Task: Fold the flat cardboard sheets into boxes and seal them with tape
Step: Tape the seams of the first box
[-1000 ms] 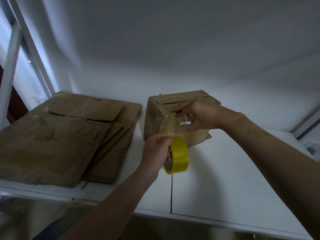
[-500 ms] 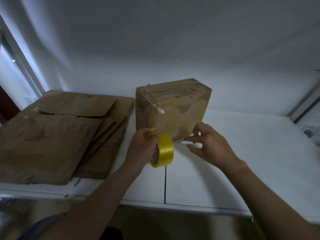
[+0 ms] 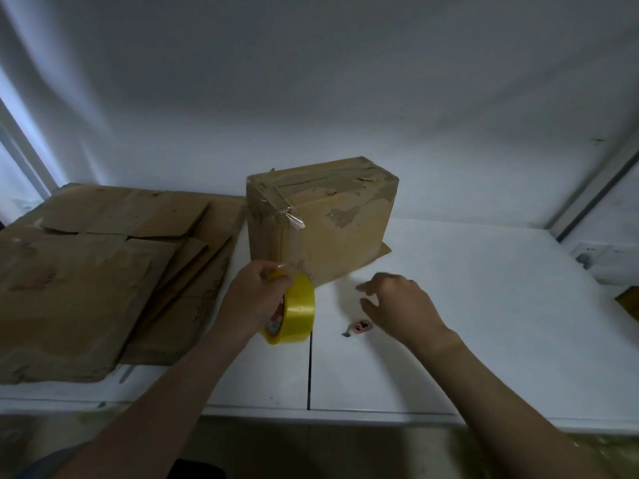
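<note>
A folded brown cardboard box (image 3: 332,219) stands on the white table (image 3: 484,323), taped along its top, with a loose end of clear tape sticking out at its front corner. My left hand (image 3: 254,299) grips a yellow tape roll (image 3: 294,314) just in front of the box's lower left corner. My right hand (image 3: 397,305) hovers over the table to the right of the roll, fingers loosely spread and holding nothing. A small pink cutter (image 3: 358,328) lies on the table under that hand.
A stack of flat cardboard sheets (image 3: 86,271) covers the table's left side. A white wall stands behind. A seam (image 3: 308,371) splits the tabletop. A wall socket (image 3: 587,257) sits at far right, with a brown corner (image 3: 629,302) at the right edge.
My right hand came off the box, moved down to the table and let go of the small cutter, which now lies there. My left hand with the roll pulled back from the box.
</note>
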`<state>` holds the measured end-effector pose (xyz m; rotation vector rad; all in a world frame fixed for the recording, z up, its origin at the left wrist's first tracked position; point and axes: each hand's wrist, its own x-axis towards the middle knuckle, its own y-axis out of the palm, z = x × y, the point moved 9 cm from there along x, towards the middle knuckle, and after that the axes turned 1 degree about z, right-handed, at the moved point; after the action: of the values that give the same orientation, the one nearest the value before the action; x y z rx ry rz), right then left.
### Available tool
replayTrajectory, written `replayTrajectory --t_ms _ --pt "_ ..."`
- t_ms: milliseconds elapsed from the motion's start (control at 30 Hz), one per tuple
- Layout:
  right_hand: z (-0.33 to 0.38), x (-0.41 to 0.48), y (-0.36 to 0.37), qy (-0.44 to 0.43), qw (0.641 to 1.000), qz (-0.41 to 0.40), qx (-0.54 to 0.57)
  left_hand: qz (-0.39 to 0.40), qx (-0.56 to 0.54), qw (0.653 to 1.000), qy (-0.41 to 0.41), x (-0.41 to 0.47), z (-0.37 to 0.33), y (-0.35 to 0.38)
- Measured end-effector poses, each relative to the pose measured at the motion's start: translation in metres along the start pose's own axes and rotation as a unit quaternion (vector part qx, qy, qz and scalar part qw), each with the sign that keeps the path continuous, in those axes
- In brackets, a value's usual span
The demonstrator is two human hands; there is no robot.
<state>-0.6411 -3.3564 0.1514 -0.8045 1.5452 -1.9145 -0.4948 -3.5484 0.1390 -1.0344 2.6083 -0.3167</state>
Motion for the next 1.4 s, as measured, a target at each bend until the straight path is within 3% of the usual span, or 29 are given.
replayTrajectory --t_ms 133,267,433,600,800,1267,1400 --pt "0.058 0.018 -0.075 -0.159 0.968 -0.174 0.091 -0.005 0.008 0.999 0.031 0.002 -0.008 -0.012" --pt "0.106 0.064 -0.103 -0.225 0.958 -0.164 0.066 -0.010 -0.009 0.999 0.045 0.000 -0.017 -0.026" --pt "0.119 0.117 -0.076 -0.214 0.972 -0.095 -0.011 -0.019 -0.014 0.998 0.052 0.004 -0.016 -0.041" --pt "0.114 0.127 -0.071 -0.253 0.955 -0.156 0.027 -0.016 -0.023 0.999 0.041 0.009 -0.015 -0.045" --pt "0.112 0.128 -0.067 -0.270 0.948 -0.164 0.028 -0.028 -0.034 0.998 0.040 0.014 -0.010 -0.053" --pt "0.113 0.127 -0.073 -0.196 0.980 -0.038 0.012 -0.018 -0.041 0.997 0.056 0.011 -0.018 -0.054" --pt "0.082 0.120 -0.095 -0.124 0.986 -0.108 0.010 0.021 -0.036 0.997 0.067 0.004 -0.024 -0.031"
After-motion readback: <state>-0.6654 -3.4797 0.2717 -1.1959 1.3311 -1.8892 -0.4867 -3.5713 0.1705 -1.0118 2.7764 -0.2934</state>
